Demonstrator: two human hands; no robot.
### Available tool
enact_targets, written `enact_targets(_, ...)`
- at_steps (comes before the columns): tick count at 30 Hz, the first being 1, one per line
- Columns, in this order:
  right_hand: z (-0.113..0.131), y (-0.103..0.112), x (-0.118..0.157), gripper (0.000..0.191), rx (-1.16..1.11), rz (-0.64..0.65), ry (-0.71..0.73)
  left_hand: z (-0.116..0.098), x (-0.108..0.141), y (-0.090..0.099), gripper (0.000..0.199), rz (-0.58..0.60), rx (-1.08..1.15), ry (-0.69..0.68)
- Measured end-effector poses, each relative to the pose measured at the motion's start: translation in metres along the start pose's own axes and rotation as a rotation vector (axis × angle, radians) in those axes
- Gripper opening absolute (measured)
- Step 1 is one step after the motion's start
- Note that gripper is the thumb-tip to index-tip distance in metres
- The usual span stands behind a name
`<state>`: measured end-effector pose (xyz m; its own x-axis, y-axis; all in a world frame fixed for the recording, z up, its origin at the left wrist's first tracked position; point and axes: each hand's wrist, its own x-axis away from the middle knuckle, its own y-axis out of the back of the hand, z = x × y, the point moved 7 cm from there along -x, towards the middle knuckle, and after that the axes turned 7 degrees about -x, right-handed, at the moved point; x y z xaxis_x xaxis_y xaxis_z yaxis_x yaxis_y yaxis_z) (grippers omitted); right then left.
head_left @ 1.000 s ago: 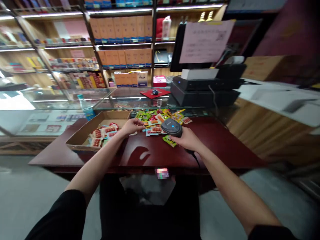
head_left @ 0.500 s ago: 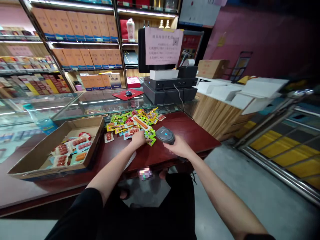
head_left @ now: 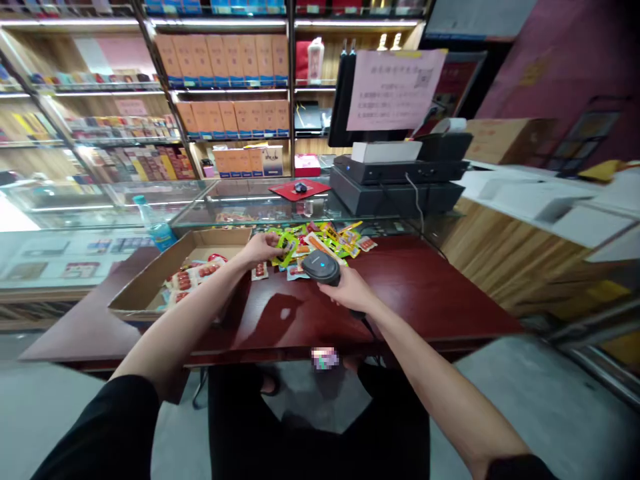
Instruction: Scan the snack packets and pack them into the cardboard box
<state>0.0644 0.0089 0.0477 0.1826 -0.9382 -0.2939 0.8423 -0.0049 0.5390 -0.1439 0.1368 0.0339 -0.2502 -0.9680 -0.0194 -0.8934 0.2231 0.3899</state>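
Lit shelves [head_left: 227,89] back a red desk [head_left: 400,293]; between open carton [head_left: 220,237] and scanner [head_left: 320,267], a green packet [head_left: 287,248] is pinched near its edge by the left hand [head_left: 261,249], apparently keeping its face exposed; the scanner is grasped by the right hand [head_left: 354,291].

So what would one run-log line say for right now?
left hand: holds green packet | right hand: grips scanner | snack packets: piled on desk | cardboard box: left, packets inside
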Motion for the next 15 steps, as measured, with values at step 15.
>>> enact_targets(15,0.033,-0.067,-0.046,0.027,0.022,0.090,0.073,0.051,0.010,0.055,0.047,-0.112,0.256,0.053)
